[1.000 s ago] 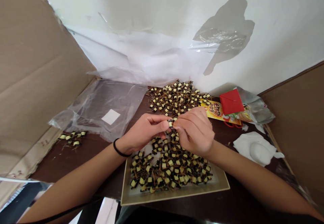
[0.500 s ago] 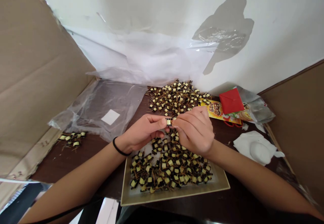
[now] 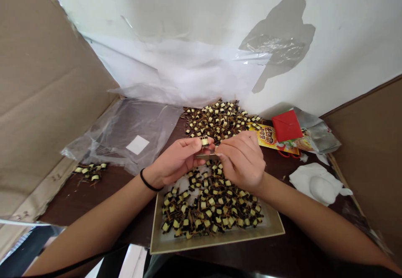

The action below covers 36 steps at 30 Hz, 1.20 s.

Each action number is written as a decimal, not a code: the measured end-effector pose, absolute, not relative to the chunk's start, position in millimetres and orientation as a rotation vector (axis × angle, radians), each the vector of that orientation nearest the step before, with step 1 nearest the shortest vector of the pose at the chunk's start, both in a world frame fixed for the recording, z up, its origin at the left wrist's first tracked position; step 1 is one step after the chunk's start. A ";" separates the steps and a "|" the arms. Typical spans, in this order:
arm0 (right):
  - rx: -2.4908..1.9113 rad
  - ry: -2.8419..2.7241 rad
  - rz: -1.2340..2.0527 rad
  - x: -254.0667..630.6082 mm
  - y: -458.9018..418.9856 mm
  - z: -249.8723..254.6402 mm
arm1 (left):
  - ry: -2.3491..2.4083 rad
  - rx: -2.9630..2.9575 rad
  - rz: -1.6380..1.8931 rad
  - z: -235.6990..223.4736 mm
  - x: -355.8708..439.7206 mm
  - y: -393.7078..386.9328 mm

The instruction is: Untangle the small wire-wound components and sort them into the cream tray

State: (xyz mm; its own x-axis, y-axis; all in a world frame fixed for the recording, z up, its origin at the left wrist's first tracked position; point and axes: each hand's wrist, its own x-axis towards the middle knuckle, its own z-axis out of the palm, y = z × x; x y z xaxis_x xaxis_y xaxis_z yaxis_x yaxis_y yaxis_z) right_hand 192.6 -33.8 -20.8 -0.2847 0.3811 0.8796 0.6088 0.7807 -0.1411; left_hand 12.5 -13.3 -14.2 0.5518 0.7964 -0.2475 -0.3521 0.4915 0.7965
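Observation:
Between the thumb and fingers of my left hand [image 3: 180,160] is a small wire-wound transformer [image 3: 204,142], black with a band of yellow tape and pins along its edge. My right hand [image 3: 241,158] is closed around a thin, flat metal tool [image 3: 207,157], whose exact kind I cannot make out. The tool points left, just below the transformer and close to my left fingers. Under both hands stands a shallow beige tray [image 3: 220,243] holding many similar transformers [image 3: 216,211] with copper-coloured leads.
Behind my hands lies a heap of transformers [image 3: 220,119]. A smaller group [image 3: 89,171] rests at the left near a clear plastic bag [image 3: 157,123] and a white square [image 3: 137,145]. At the right are a red packet [image 3: 286,126], a yellow wrapper [image 3: 266,137] and white crumpled material [image 3: 317,184].
The transformer has shifted slightly up and left in my left fingers. The flat metal tool now shows below it, apart from the pins. My right hand has barely moved.

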 end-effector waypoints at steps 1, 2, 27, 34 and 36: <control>-0.781 -1.882 -0.195 191.9 -33.4 -20.2 | 0.656 0.760 0.789 -14.5 12.7 -13.1; -0.812 -1.851 -0.107 191.1 -32.9 -19.4 | 0.644 0.765 0.807 -14.9 13.1 -13.0; -0.851 -1.628 1.261 190.4 -20.6 -17.3 | 1.053 1.792 1.091 -7.3 16.9 -20.1; -0.911 -1.510 1.450 189.7 -21.8 -16.3 | 0.947 1.476 0.861 -5.7 19.3 -22.1; -0.919 -1.481 1.485 189.8 -21.9 -16.8 | 0.927 1.490 0.821 -5.6 19.7 -22.5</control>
State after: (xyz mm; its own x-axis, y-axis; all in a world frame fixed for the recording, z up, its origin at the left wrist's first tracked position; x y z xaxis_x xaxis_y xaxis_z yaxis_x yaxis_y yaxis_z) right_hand 189.8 -21.9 -16.8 -0.3913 0.9186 0.0549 -0.0577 0.0350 -0.9977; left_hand 19.7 -22.5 -5.6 0.4448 0.8956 -0.0035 0.1044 -0.0479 0.9934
